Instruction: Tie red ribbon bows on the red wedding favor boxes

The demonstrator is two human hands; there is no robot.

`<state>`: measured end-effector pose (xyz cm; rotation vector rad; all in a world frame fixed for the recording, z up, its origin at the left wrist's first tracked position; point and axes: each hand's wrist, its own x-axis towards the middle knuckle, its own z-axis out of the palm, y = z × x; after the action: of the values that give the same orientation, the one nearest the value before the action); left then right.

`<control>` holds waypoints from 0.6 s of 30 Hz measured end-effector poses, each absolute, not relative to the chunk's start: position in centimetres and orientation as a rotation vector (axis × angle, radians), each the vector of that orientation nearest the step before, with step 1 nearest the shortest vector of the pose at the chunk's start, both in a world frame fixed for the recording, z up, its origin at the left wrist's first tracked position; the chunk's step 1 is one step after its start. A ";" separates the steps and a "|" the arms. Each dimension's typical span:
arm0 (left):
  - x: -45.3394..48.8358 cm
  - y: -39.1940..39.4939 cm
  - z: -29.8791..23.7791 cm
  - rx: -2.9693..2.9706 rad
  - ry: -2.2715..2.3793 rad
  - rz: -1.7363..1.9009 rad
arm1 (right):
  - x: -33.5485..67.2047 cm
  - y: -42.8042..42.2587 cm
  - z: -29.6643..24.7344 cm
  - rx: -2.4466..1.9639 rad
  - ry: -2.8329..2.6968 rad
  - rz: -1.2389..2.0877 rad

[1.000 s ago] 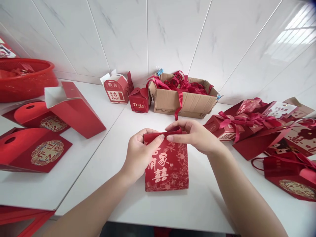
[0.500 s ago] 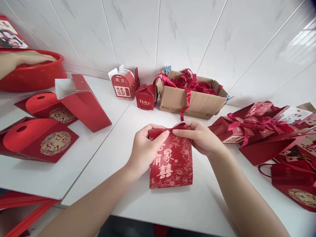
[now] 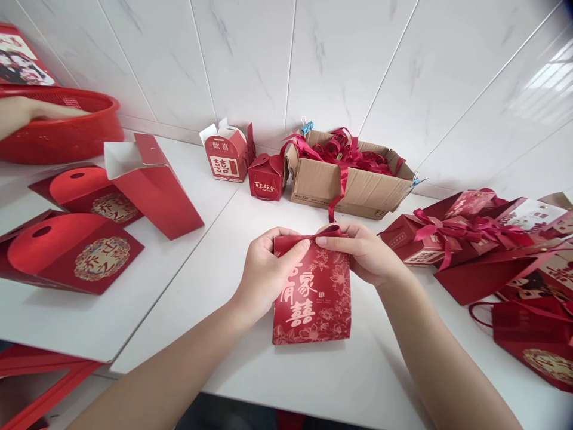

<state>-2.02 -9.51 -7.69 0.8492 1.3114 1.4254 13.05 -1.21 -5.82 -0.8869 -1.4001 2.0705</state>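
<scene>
A red paper gift bag [image 3: 320, 298] with pale characters and flower prints hangs upright above the white table. My left hand [image 3: 273, 269] pinches its top edge from the left, thumb in front and fingers behind. From the right, my right hand [image 3: 358, 251] grips the same edge, its thumb tip almost touching the left thumb. A dark red ribbon [image 3: 343, 182] runs from the cardboard box down behind the bag's top, where a curled piece shows between my hands. The fingers behind the bag are hidden, so where the ribbon passes there cannot be seen.
An open cardboard box [image 3: 349, 188] of ribbons stands against the wall beside small red boxes [image 3: 265, 177]. Folded red boxes [image 3: 67, 251] lie left; ribboned boxes and bags [image 3: 441, 239] crowd the right. Another person's hand [image 3: 40, 110] reaches into a red basket [image 3: 62, 140].
My hands keep the same pinch on the bag's top edge. The view has shifted slightly. The other person's hand sits a little deeper in the red basket.
</scene>
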 end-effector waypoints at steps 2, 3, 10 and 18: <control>-2.0 -9.5 -7.7 0.852 1.313 1.420 | 13.1 -1.2 -5.9 -0.880 -1.411 2.069; -2.0 -9.5 -7.7 0.853 1.313 1.417 | 13.1 -1.2 -5.9 -0.876 -1.417 2.066; -2.1 -9.6 -7.5 0.885 1.317 1.418 | 13.2 -1.2 -6.0 -0.864 -1.436 2.055; -2.1 -9.6 -7.6 0.902 1.334 1.416 | 13.2 -1.2 -6.2 -0.851 -1.432 2.047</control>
<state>-2.06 -9.56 -7.58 0.9023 1.3335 1.4161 13.15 -1.17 -6.17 -0.8509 -1.4316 2.0471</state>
